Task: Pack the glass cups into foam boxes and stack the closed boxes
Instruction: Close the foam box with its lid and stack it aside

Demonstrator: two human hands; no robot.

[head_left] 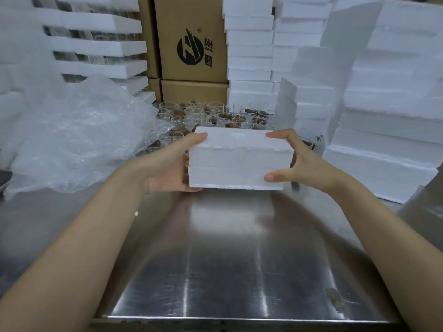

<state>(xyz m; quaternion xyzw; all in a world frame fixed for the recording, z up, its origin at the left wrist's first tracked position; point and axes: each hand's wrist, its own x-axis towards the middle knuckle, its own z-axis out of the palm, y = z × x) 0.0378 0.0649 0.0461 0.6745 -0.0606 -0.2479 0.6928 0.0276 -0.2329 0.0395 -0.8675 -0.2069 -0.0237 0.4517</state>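
Foam box (239, 161), white and closed, with a seam running along its middle where lid meets base, is held between a person's two bare hands low over a brushed-steel table (227, 259); whether its underside touches the metal cannot be told. The left hand (172, 164) grips the box's left end, thumb laid over the top edge, while the right hand (304, 161) clasps the right end, one finger on the top edge and the thumb pressed on the front face near the bottom. The only print in view is on a brown cardboard carton (191, 68) at the back: a round black logo (190, 50) with a slanted stylised mark, a small ® sign above it, and two black characters beside it, turned sideways and not surely legible. Just behind the held box, clear glass cups (215, 113) crowd the far part of the table. Tall stacks of white foam boxes (249, 44) rise at the back and right, foam trays (100, 46) are layered at the left, and crumpled bubble wrap (84, 130) lies near the left hand.
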